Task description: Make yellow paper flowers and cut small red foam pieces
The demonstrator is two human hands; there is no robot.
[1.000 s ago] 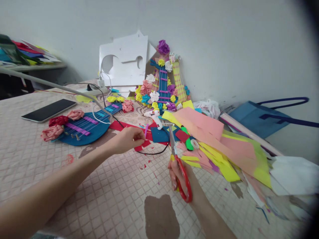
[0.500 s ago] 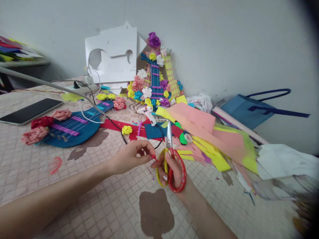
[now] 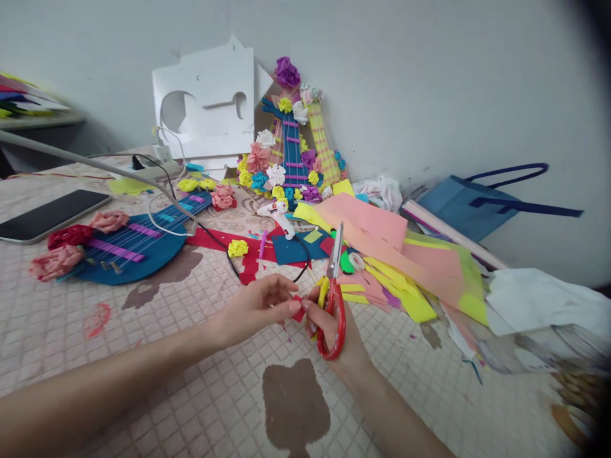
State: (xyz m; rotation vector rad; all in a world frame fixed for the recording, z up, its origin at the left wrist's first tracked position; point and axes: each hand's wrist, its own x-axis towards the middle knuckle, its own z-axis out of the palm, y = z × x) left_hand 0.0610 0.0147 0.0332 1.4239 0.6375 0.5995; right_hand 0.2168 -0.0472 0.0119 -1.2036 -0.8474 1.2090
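A small red piece of paper point(image 3: 298, 308) is pinched between the fingertips of my left hand point(image 3: 262, 306). My right hand point(image 3: 334, 327) holds scissors point(image 3: 337, 318) with one red and one yellow handle, blades pointing up and away. Its thumb and finger also touch the right edge of the red paper. Beyond the hands lie a dark blue sheet point(image 3: 289, 250), a red strip point(image 3: 214, 242) and a yellow paper flower point(image 3: 237, 248). A white glue gun point(image 3: 279, 217) rests behind them.
A blue paper guitar point(image 3: 143, 248) with paper roses lies left, near a phone point(image 3: 55, 215). Flower-covered guitars point(image 3: 292, 146) and a white cut-out board point(image 3: 205, 102) lean on the wall. Pink sheets point(image 3: 377, 222), yellow strips point(image 3: 401, 289) and a blue bag point(image 3: 463, 207) are at right.
The scissors have tilted, and my right thumb and finger have come up to the red paper. More of the red piece shows between the hands. The view has shifted slightly.
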